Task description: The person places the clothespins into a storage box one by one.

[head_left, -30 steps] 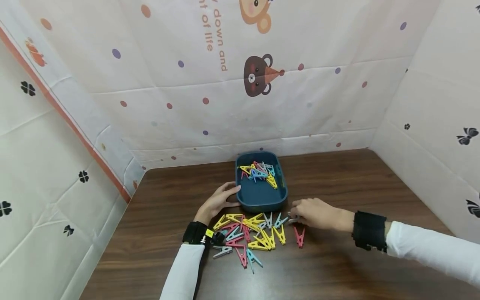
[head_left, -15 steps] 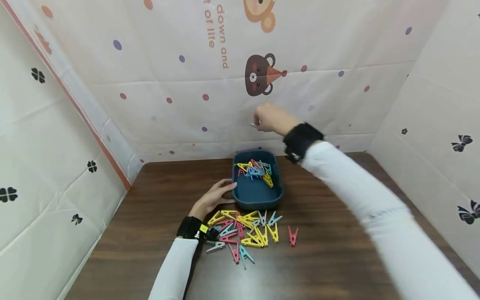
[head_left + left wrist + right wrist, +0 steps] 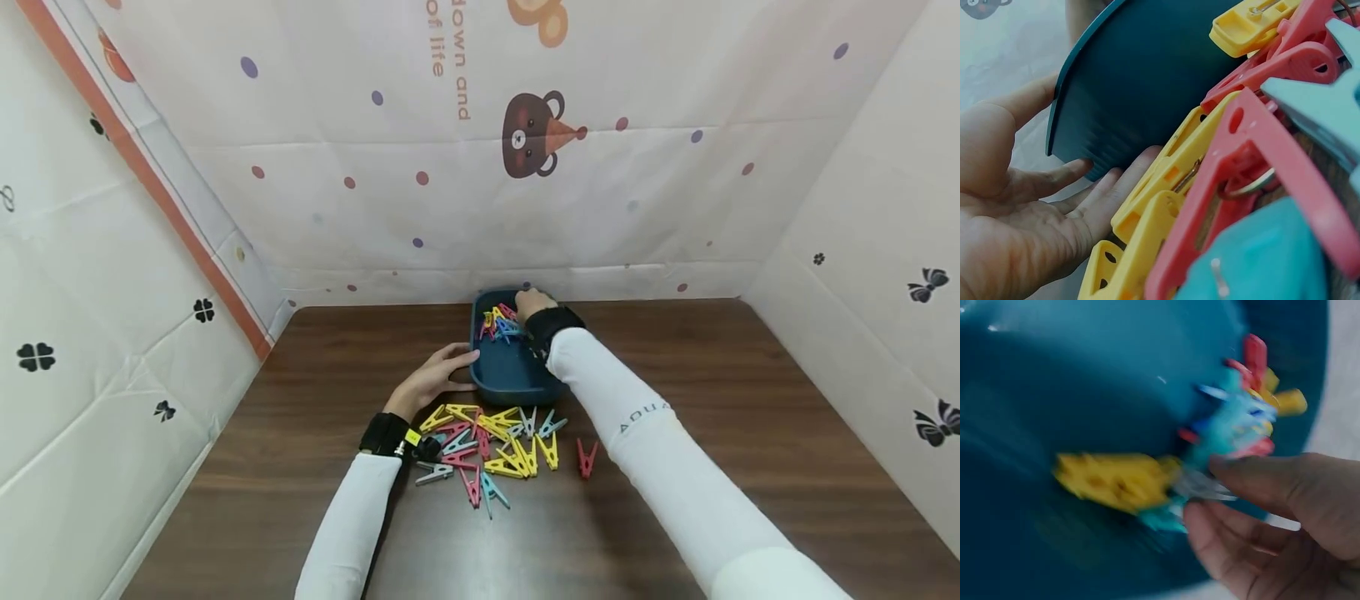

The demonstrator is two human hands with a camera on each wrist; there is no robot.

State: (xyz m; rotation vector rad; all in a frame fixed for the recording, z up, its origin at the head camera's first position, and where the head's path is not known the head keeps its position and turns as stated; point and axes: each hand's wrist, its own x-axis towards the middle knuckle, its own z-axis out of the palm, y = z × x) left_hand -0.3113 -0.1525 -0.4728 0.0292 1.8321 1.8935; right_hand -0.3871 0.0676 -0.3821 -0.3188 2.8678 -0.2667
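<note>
2 hands: both at the blue tray (image 3: 517, 385).
Right hand (image 3: 534, 302): moved from table pile (image 3: 495, 454) into tray, pinching 1 pale clip (image 3: 1200, 487).
Left hand (image 3: 435, 382): flat, fingers apart, steadying tray.

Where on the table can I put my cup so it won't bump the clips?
Bare wood lies right of the bin up to the wall, and left of the left hand. It's crowded in front of the bin, where the pegs lie.

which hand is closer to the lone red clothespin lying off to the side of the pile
Left. The left hand rests against the near-left side of the blue tray, just beyond the pile. The right hand is at the tray's far end, farther from the red clothespin.
</note>
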